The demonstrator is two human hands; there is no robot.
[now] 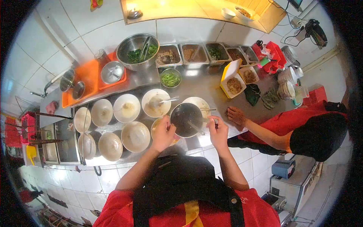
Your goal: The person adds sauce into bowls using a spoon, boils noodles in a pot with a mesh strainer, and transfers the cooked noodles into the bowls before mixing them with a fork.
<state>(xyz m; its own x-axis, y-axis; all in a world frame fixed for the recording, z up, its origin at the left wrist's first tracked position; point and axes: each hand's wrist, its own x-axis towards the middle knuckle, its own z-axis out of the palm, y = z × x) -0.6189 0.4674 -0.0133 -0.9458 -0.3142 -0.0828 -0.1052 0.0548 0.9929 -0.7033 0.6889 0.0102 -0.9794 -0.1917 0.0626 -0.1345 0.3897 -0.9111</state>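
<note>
A dark round bowl [183, 113] is in front of me, over the counter's near edge. My left hand [163, 133] is closed at its left rim. My right hand [218, 130] is closed just right of the bowl, its fingers pinched together; what they grip is hard to make out. A metal spoon [196, 128] slants across the dark bowl's right side. Behind it a pale bowl [196, 100] is partly hidden, with a utensil handle sticking out. Another pale bowl [153, 99], holding a spoon and some sauce, stands to the left.
Several pale bowls [135, 137] stand in two rows at left. Behind are a steel bowl of greens [120, 52], food pans [193, 53] and a small bowl of chopped greens [171, 78]. A co-worker's hand [236, 115] rests at right, near a yellow takeaway box [224, 86].
</note>
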